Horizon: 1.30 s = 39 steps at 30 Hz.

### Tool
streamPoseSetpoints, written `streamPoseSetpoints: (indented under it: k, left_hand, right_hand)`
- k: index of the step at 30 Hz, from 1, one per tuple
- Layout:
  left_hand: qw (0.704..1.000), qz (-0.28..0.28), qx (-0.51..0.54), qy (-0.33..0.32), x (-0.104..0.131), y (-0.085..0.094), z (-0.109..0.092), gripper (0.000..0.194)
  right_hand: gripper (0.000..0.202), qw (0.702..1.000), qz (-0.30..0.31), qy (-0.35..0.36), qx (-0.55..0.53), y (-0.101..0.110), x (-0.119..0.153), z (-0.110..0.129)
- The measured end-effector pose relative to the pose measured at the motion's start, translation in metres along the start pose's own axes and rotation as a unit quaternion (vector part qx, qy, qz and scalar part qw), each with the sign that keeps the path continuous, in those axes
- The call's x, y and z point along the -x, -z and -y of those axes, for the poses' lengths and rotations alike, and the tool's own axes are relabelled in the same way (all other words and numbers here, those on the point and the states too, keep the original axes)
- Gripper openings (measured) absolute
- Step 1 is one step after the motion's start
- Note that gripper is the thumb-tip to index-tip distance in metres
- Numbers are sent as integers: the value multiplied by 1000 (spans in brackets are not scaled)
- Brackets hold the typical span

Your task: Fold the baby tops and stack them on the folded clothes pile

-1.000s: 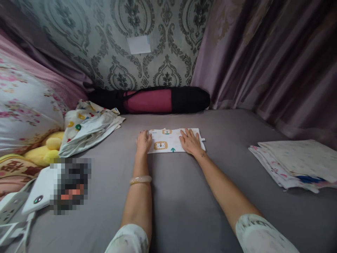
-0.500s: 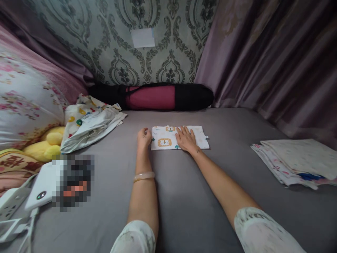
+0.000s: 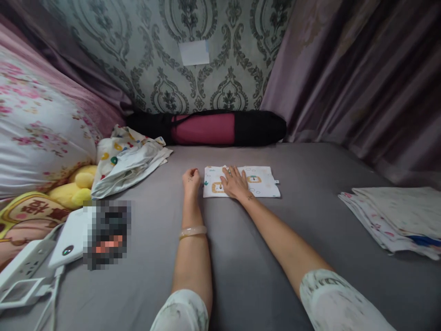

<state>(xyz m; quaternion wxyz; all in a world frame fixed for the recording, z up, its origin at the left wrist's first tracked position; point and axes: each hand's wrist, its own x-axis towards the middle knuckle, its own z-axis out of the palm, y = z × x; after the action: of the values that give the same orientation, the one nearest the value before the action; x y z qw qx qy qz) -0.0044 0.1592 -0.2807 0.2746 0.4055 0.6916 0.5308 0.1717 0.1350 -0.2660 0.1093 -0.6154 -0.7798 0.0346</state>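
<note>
Floral pillow [image 3: 37, 105]: at the far left, near the crumpled cloths [image 3: 132, 163].
Left hand [image 3: 191, 179]: fingers curled in, just beside the cloth's left edge; whether they pinch anything, I cannot tell.
Lion-print cloth [image 3: 265, 189]: folded into a flat rectangle on the gray sheet [image 3: 155, 257], between the crumpled cloths and the folded stack [image 3: 392, 209]. Likely light, soft and limp, not fragile, its layers apt to slide; best taken at 2 opposite edges, all layers together.
Right hand [image 3: 236, 184]: palm down, fingers spread, pressing on the cloth left of its middle, grasping nothing.
Changes: 1.0 s ago the left hand lay at the cloth's left edge and the right near its right end; now the left is curled off it and the right lies farther left, baring a 2nd lion.
</note>
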Motion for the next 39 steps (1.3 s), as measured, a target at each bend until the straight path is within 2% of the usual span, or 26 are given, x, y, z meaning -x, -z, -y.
streamPoseSetpoints:
  k: [6, 10, 15, 19, 23, 28, 31, 35, 39]
  left_hand:
    - [999, -20, 30, 7, -1, 1, -2, 28]
    - [998, -38, 57, 12, 0, 2, -4, 26]
    - [995, -40, 83, 22, 1, 6, -2, 25]
    - [994, -52, 91, 21, 0, 8, -2, 26]
    - [993, -64, 94, 33, 0, 8, -3, 24]
    - [992, -66, 106, 28, -4, 6, 1, 19]
    - [989, -96, 111, 20, -9, 6, 6, 18]
    - [984, -137, 112, 14, -15, 5, 12, 18]
    - [985, -134, 112, 12, -13, 3, 11, 17]
  right_hand:
    - [55, 1000, 9, -11, -1, 0, 0, -1]
    - [56, 1000, 0, -8, -10, 3, -4, 18]
    - [56, 999, 3, 24, -28, -7, -11, 42]
    - [55, 999, 2, 21, -26, -12, -12, 42]
    - [54, 999, 6, 16, -32, -9, -12, 43]
    - [55, 998, -17, 34, -56, -7, -10, 65]
    - [58, 996, -4, 58, -65, -11, -10, 78]
    - [60, 996, 6, 58, -65, -20, -10, 82]
    - [59, 996, 18, 58, -69, -20, -12, 82]
